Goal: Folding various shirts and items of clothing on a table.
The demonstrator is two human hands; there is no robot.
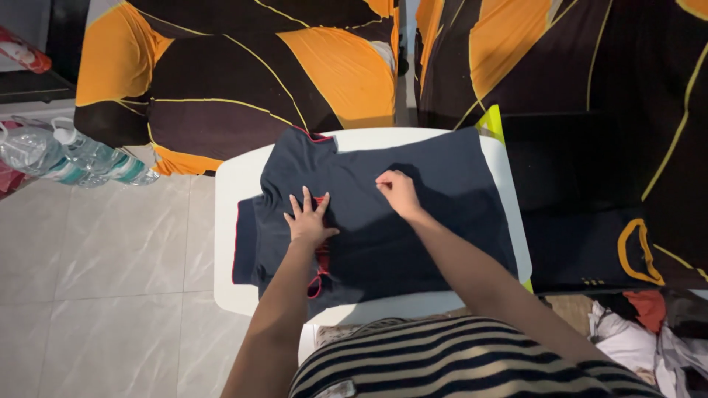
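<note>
Your left hand lies flat with fingers spread on the navy shirt, gripping nothing. Your right hand rests near the shirt's middle, fingertips curled as if pinching cloth, though you can't tell for certain. The shirt lies spread across the white table, directly beneath both palms. Uneven pressure could bunch the fabric or drag it off the table's near edge.

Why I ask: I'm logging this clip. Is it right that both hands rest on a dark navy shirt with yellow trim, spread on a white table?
Not quite. The head view shows the left hand and right hand resting on the dark navy shirt spread on the white table, but its trim is red, not yellow.
</note>
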